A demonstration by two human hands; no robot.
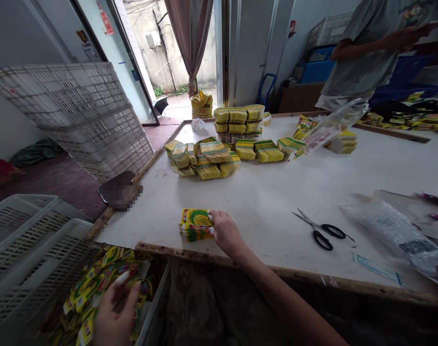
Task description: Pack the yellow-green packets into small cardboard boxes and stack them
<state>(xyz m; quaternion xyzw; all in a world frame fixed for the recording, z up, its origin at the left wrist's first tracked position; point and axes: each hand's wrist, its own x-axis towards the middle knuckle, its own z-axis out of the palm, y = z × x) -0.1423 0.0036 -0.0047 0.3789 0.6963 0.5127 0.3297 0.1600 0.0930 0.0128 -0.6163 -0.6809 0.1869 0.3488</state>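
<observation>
My right hand (226, 233) grips the right end of a small stack of yellow-and-green packets (195, 220) lying on the white table near its front edge. White coverings show on some of its fingertips. My left hand (114, 310), slightly blurred, is lower left, over a crate full of loose yellow packets (87, 295). Its thumb and forefinger are apart, nothing visible between them, and a white covering sits on one fingertip. Farther back on the table stand bundled packet stacks (213, 158) and a taller block of bundles (238, 120).
Black-handled scissors (320, 229) lie open on the table (262, 192), right of my right hand. Clear plastic bags (395, 235) are at far right. White crates (85, 110) stand left, near a stool (116, 190). Another person (363, 57) stands behind the table.
</observation>
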